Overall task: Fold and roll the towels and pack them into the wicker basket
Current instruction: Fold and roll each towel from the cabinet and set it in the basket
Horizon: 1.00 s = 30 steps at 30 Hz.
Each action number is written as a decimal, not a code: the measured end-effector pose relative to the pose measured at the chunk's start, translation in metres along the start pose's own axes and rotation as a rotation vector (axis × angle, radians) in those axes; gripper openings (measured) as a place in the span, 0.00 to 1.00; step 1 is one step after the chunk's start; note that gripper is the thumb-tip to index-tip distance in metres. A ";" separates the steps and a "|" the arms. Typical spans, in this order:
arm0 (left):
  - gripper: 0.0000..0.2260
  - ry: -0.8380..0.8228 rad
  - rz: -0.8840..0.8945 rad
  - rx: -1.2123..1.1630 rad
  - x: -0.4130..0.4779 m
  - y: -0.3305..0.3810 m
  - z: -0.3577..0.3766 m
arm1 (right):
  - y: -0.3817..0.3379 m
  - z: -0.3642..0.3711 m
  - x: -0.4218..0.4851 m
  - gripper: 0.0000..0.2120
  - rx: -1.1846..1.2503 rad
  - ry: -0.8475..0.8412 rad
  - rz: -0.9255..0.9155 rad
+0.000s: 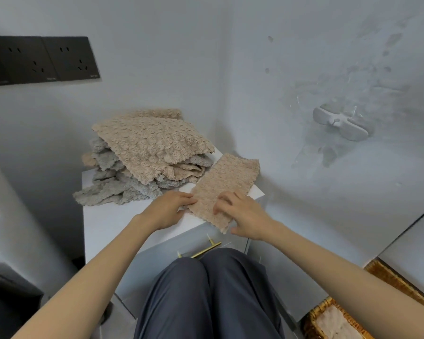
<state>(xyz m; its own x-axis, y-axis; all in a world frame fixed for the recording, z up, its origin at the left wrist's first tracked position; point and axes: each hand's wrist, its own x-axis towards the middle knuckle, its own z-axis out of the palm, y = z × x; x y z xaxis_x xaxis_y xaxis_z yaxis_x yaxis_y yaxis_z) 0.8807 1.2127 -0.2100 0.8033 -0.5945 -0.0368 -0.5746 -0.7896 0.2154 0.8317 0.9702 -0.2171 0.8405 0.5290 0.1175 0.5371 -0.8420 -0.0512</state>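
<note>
Fingers (185, 198) of our left hand (168, 209) curl onto the left edge of the folded towel (227, 182) and pinch it. Our right hand (242, 216) sets its bent fingers on top of the towel's near end with the thumb tucked at the near corner, so both hands hold this one piece. We see a beige towel with a knobbly, bubbled weave and wavy scalloped edges, folded into a long narrow strip. It lies flat on the white tabletop (108, 223), just to the right of the pile of towels (147, 155), slanting away from us with its far end level with the pile's front. Its near corner hangs slightly past the tabletop's front edge. The pile is a loose stack in the same weave, beige and grey layers mixed, with a broad beige sheet on top and a grey one spilling out at its lower left. Well below and to the right of the pile sits the wicker basket (318, 314), partly hidden by our right forearm, with pale cloth inside it.
</note>
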 end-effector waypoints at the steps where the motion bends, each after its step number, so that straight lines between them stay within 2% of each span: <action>1: 0.21 0.011 -0.002 0.010 0.000 0.003 0.001 | -0.003 0.005 -0.002 0.21 -0.036 0.047 0.012; 6: 0.21 0.004 -0.031 0.011 -0.001 0.005 0.004 | -0.010 0.022 -0.002 0.12 -0.071 0.230 0.055; 8: 0.22 -0.006 -0.046 0.015 -0.003 0.005 0.005 | -0.007 0.020 -0.003 0.06 -0.031 0.242 0.038; 14: 0.22 0.048 -0.029 0.094 -0.007 0.007 0.009 | -0.003 0.013 -0.011 0.05 -0.085 0.213 -0.055; 16: 0.24 0.071 -0.011 0.154 -0.006 0.006 0.009 | -0.006 0.015 -0.012 0.06 -0.141 0.191 -0.060; 20: 0.29 0.059 0.004 0.264 -0.005 0.003 0.010 | -0.011 0.024 -0.010 0.19 -0.310 0.112 -0.039; 24: 0.30 -0.016 0.005 0.281 -0.010 -0.001 0.014 | -0.013 0.031 -0.007 0.17 -0.471 0.122 0.000; 27: 0.31 -0.042 -0.006 0.264 -0.011 -0.001 0.015 | -0.012 0.032 -0.001 0.14 -0.481 0.121 0.012; 30: 0.30 -0.056 -0.017 0.225 -0.011 0.001 0.016 | -0.007 0.032 0.004 0.16 -0.423 0.119 -0.019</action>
<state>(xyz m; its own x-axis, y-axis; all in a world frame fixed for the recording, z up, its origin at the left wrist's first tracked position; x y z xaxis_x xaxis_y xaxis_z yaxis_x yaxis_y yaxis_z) 0.8692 1.2158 -0.2251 0.8067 -0.5835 -0.0938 -0.5867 -0.8097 -0.0087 0.8332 0.9820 -0.2483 0.8035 0.5494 0.2290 0.4547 -0.8148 0.3596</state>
